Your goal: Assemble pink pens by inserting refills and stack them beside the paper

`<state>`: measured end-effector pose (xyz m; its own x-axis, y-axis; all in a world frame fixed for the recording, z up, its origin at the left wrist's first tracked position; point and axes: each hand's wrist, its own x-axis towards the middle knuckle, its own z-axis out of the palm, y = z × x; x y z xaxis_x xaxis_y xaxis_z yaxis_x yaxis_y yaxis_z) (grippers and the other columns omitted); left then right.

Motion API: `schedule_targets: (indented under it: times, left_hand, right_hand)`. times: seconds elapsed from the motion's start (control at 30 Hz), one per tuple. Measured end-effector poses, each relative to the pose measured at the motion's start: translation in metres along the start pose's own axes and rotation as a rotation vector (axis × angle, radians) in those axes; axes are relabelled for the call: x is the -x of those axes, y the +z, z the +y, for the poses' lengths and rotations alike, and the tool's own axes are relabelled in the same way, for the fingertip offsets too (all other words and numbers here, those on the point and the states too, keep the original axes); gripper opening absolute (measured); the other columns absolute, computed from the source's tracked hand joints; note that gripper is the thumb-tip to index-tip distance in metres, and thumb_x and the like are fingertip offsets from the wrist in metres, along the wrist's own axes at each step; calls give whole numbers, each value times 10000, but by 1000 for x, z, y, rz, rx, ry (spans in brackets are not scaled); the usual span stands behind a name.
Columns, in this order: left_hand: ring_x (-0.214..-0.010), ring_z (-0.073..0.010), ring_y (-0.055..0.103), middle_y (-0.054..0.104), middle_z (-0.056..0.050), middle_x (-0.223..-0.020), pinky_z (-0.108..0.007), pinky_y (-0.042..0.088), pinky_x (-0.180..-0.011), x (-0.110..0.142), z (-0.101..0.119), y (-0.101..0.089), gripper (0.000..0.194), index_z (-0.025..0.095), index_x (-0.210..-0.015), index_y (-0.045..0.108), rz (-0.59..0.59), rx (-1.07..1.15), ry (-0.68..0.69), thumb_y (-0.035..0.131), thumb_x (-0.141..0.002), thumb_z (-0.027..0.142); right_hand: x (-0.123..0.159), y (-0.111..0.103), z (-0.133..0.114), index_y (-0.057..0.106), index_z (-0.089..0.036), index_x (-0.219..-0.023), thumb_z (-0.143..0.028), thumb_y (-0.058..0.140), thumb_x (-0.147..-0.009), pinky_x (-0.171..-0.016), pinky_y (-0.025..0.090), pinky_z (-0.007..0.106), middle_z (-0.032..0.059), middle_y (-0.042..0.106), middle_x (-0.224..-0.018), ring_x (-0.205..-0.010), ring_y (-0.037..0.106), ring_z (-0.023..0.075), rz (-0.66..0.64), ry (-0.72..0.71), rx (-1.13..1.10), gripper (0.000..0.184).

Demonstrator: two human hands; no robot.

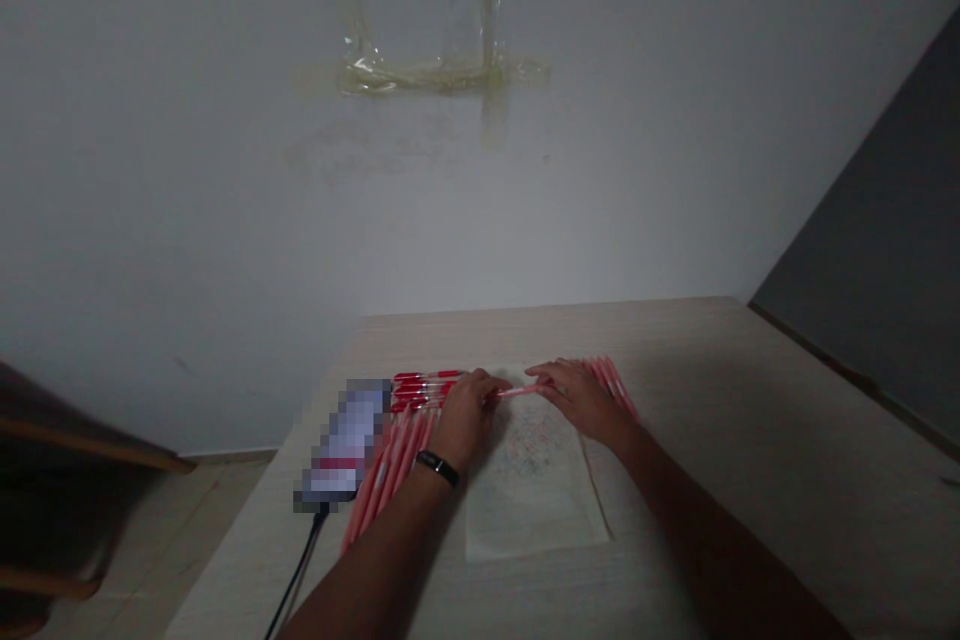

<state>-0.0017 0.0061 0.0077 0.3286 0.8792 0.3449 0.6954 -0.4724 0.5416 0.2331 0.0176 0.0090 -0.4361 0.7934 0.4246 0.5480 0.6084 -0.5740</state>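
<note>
Over the top of a scribbled sheet of paper (536, 510), a slim pink-and-red pen (521, 390) lies level between my two hands. My left hand (469, 410), with a black band on its wrist, has its fingers closed on the pen's left end. The right end is pinched by my right hand (585, 400). Red pens with silvery parts (424, 387) lie in a row left of my left hand. Below them rests a bunch of longer pink pens (386, 475), partly covered by my left forearm. More pink pens (616, 383) lie just beyond my right hand.
A blurred-out phone-like device (349, 440) with a black cable (304, 560) lies on the left of the pale wooden table (750, 520). Behind the table is a wall (562, 220) with old tape (420, 78). Dark furniture (67, 490) stands at the lower left.
</note>
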Motion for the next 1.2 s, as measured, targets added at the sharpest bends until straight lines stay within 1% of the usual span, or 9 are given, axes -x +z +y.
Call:
schedule_targets:
  times: [0.1,0.17,0.3,0.37,0.57,0.73,0.9,1.03,1.2]
  left_hand:
    - [-912,-204,624,678,-73,-952,-317,473,-836,0,2,-2,252,212,-1000,748,12,1,-29,551,-885,107]
    - [-910,-206,622,676,-71,-947,-315,471,-824,0,4,-3,241,209,-1001,746,22,-5,-42,558,-886,111]
    - [-915,-209,616,675,-72,-959,-316,467,-819,1,4,-4,239,207,-1009,745,24,-30,-49,557,-893,115]
    - [-917,-210,615,676,-73,-968,-321,466,-826,0,3,-4,246,205,-1014,744,20,-42,-51,557,-889,106]
    - [-930,-202,617,673,-71,-981,-314,463,-838,0,5,-7,260,214,-1012,743,13,-46,-53,537,-900,101]
    - [-935,-204,616,673,-68,-972,-314,460,-839,1,6,-8,249,213,-1012,743,21,-41,-64,549,-898,106]
    - [-927,-211,614,676,-73,-976,-324,463,-835,1,5,-7,247,212,-1007,743,26,-31,-45,552,-892,106]
    - [-930,-215,610,672,-77,-962,-332,462,-839,0,7,-8,248,210,-1002,745,13,-28,-47,550,-890,104]
    - [-909,-208,611,675,-81,-980,-335,461,-837,0,8,-8,253,201,-998,744,15,-28,-51,552,-881,87]
  right_hand:
    - [-1,-3,6,635,-225,-1148,-189,726,-846,-860,453,351,50,682,-1026,-943,622,208,35,25,46,318]
    - [-1,-5,11,642,-211,-1032,-158,737,-818,-831,451,339,39,666,-984,-912,610,201,61,34,76,240]
    - [-3,-8,12,645,-204,-884,-217,671,-899,-799,435,328,32,656,-898,-881,599,195,33,19,98,32]
    - [-3,-8,10,654,-205,-845,-268,608,-954,-794,427,331,34,658,-864,-863,598,193,-8,6,103,134]
    - [-1,-8,12,642,-208,-958,-275,687,-894,-792,442,314,35,654,-948,-892,600,188,30,64,30,103]
    - [-2,-8,11,639,-203,-809,-285,551,-984,-808,428,319,28,641,-847,-860,591,181,-36,19,73,212]
    - [-2,-9,8,644,-208,-907,-280,651,-918,-791,437,307,23,648,-913,-870,594,175,18,45,26,74]
    - [-2,-9,8,634,-197,-769,-261,551,-979,-783,422,310,18,633,-815,-825,587,167,-31,16,61,234]
    - [-2,-8,8,645,-207,-897,-285,665,-910,-762,431,295,18,649,-888,-845,594,172,25,40,18,82]
